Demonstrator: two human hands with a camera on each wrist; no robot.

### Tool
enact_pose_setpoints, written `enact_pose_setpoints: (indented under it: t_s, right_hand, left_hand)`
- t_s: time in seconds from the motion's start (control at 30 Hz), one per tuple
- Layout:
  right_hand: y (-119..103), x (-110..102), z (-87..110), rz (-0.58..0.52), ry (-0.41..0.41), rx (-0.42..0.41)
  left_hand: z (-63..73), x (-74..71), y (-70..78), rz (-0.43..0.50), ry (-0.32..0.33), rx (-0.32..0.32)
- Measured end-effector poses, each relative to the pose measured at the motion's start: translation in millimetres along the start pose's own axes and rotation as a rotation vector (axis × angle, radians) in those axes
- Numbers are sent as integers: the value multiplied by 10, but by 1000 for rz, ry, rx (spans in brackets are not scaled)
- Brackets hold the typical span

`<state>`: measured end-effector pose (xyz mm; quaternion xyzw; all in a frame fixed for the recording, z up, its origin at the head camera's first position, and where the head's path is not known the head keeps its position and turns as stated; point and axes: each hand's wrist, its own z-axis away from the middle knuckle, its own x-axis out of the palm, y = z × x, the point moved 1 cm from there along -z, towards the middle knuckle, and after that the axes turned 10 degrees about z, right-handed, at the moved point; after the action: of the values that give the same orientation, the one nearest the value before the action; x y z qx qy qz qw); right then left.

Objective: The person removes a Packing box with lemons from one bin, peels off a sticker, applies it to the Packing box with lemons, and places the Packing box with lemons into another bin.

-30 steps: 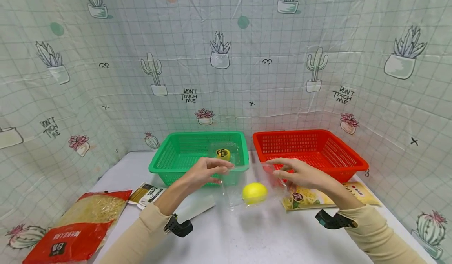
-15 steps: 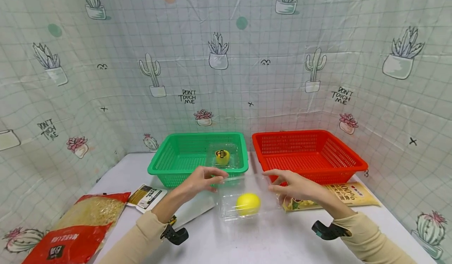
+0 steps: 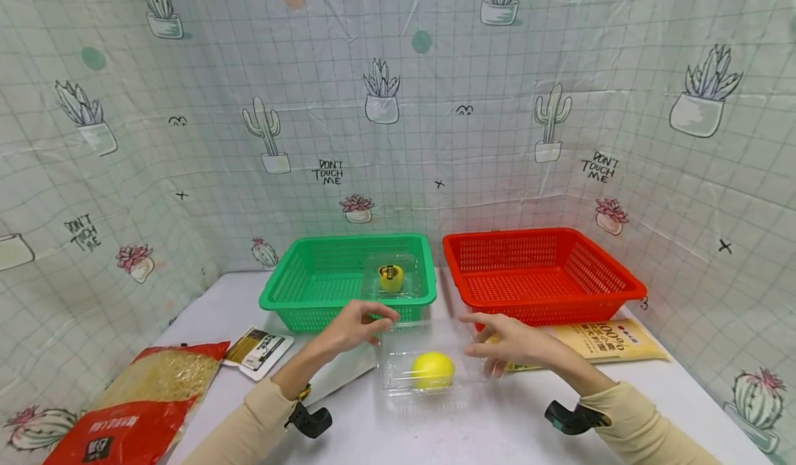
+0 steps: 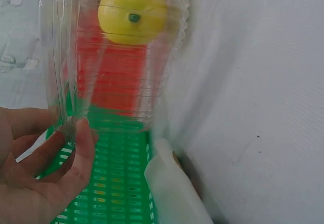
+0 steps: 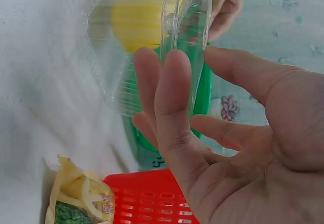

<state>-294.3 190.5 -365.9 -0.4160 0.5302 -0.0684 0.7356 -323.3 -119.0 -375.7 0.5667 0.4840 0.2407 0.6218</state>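
Yellow fruit; clear box; green basket; red basket; gridded cactus-print curtain.

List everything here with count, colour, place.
Held box: one, clear, front centre
Lemon-like fruit: one, yellow, in held box
Green basket: one, green, back left
Red basket: one, red, back right
Second box: one, clear, in green basket
Labelled fruit: one, yellow, in second box
Pasta packet: one, yellow, right
Food bag: one, red and clear, left
Sachet: one, white and gold, left
Flat item: one, white, near green basket
Table: one, white, underneath
Cactus-print backdrop: one, pale, behind table
Sleeves: two, beige, front
Wrist devices: two, black, by sleeves
Left hand: one, bare, on held box
Right hand: one, bare, on held box
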Motion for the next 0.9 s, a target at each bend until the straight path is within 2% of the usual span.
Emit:
enact_pose_setpoints:
  t_s: [0.47, 0.9]
  right_hand:
    - [-7, 55, 15, 33, -47, -22]
    - [20, 60, 1, 65, -64, -51]
  left_hand:
    - [-30, 49, -112, -61, -2, 38]
    - [-11, 37, -135, -59, 11, 23]
